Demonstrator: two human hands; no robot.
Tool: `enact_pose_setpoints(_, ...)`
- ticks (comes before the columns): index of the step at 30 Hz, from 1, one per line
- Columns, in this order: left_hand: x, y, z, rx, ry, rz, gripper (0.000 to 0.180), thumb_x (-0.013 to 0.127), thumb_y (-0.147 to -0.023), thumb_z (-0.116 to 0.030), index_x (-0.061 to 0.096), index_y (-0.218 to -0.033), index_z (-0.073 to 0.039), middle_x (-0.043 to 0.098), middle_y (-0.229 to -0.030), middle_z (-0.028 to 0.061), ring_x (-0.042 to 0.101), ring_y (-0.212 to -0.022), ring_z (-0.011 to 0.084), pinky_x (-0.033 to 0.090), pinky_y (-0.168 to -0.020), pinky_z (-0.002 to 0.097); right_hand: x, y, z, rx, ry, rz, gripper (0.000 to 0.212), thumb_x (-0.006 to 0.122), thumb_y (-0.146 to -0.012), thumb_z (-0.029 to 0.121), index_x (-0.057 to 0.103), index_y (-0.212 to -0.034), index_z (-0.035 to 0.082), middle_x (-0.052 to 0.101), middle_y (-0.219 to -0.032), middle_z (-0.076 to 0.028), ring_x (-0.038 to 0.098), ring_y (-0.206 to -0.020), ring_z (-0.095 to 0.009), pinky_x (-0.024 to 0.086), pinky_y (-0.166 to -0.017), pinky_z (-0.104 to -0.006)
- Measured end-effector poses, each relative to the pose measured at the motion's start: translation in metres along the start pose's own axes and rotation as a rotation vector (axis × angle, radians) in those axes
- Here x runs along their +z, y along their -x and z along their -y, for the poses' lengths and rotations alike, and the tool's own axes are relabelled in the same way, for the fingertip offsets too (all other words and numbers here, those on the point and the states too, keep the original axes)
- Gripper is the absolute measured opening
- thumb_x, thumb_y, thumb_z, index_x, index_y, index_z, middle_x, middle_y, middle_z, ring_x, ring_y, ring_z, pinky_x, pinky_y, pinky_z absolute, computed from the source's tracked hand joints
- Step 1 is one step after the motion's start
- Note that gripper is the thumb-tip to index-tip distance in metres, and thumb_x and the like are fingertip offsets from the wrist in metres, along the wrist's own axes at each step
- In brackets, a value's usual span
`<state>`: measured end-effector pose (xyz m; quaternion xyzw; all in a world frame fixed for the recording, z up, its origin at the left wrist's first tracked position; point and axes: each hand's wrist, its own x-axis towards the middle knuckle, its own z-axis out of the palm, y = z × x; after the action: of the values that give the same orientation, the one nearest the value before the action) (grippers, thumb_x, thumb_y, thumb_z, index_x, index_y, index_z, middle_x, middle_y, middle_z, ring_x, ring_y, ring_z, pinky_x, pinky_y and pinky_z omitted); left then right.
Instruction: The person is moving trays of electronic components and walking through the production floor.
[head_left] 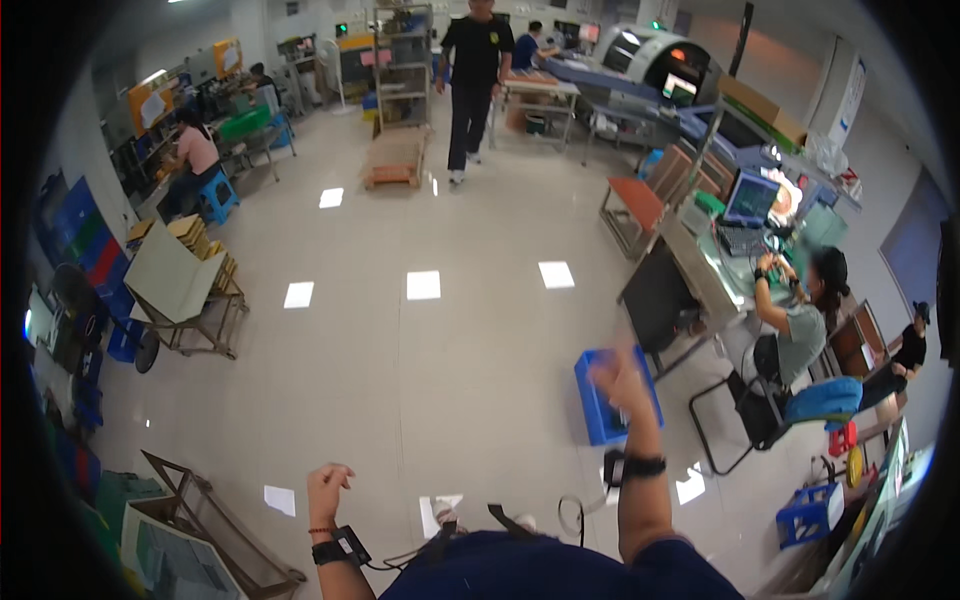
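My left hand hangs in front of me at the lower left, its fingers loosely bent, and I see nothing in it. A red bracelet and a black strap with a small box circle that wrist. Farther forward on the right, my right hand is smeared by motion, so how its fingers are set is unclear. It appears in front of the blue bin on the floor and covers part of it; contact cannot be made out. A black band is round my right wrist.
Ahead, a person stands near a flat cart. At right, a seated person works at a bench with a laptop. A tilted-panel cart stands at left, a metal frame at lower left, a blue crate at lower right.
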<state>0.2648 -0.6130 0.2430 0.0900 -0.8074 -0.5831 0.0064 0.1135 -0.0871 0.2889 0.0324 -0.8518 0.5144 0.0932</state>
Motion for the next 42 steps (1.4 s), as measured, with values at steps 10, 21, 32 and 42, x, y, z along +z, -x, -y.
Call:
enact_pose_setpoints(10,-0.082,0.006,0.026,0.034,0.26,-0.348,0.019,0.049,-0.086,-0.015,0.06,-0.086,0.0,0.056,-0.071,0.0058,0.047,-0.057,0.0083,0.041,-0.051,0.0211,0.174,-0.015,0.297,-0.957,0.093,0.987,0.01,0.051,-0.082,0.013,0.054,-0.089,0.007,0.059,-0.088,-0.009,0.058,-0.076,-0.026,0.046,-0.067,-0.0365)
enact_pose_setpoints(21,-0.128,0.029,0.063,-0.063,0.33,-0.534,0.024,0.049,-0.088,-0.022,0.058,-0.089,0.0,0.054,-0.07,0.0057,0.047,-0.055,0.0076,0.038,-0.049,0.0201,0.275,0.0,0.272,-0.651,-0.231,1.325,0.006,0.052,-0.075,0.006,0.057,-0.077,0.004,0.058,-0.068,-0.007,0.056,-0.063,-0.022,0.042,-0.058,-0.0318)
enact_pose_setpoints(32,-0.16,-0.063,0.053,-0.023,0.301,-0.572,0.023,0.051,-0.087,-0.021,0.057,-0.089,0.001,0.054,-0.071,0.0066,0.047,-0.055,0.0076,0.039,-0.049,0.0194,0.315,-0.108,0.253,-0.672,-0.336,1.284,0.005,0.052,-0.081,0.007,0.056,-0.082,0.005,0.059,-0.074,-0.003,0.056,-0.064,-0.017,0.044,-0.059,-0.0285)
enact_pose_setpoints(42,-0.182,-0.169,0.017,-0.021,0.175,-0.45,0.021,0.053,-0.085,-0.018,0.058,-0.088,0.002,0.057,-0.07,0.0077,0.047,-0.052,0.0074,0.04,-0.049,0.0197,0.314,-0.201,0.221,-0.424,-0.407,0.984,0.006,0.053,-0.082,0.003,0.058,-0.085,0.005,0.061,-0.078,-0.003,0.061,-0.07,-0.012,0.047,-0.063,-0.0243)
